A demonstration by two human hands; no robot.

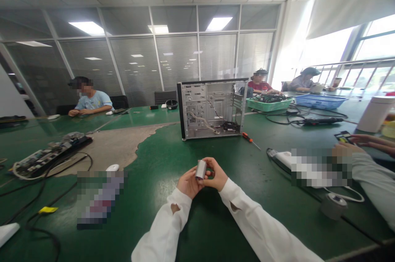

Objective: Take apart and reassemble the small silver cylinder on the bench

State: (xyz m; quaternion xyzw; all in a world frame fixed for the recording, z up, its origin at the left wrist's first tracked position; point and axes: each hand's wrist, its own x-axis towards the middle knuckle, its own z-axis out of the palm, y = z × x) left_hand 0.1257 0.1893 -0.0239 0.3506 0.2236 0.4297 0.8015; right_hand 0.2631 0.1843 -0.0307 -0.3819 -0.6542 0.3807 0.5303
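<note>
A small silver metal cylinder (pixel 200 169) is held upright, slightly tilted, between both hands over the green table. My left hand (pixel 189 183) has its fingers closed around the cylinder's left side and underside. From the right, my right hand (pixel 217 175) grips it with bent fingers and thumb. What kind of part it is cannot be made out. Beyond the hands stands an open computer case (pixel 212 107), its side panel off, with cables inside. A screwdriver (pixel 250 140) with an orange handle lies by the case's lower right corner.
To the left are a loaded power strip (pixel 52 157), black cables and a white mouse (pixel 112 168). A green basket (pixel 270 105) and a blue basket (pixel 321 101) stand at the back right. A co-worker's hands (pixel 348 147) hold a phone at right. Other people sit farther off.
</note>
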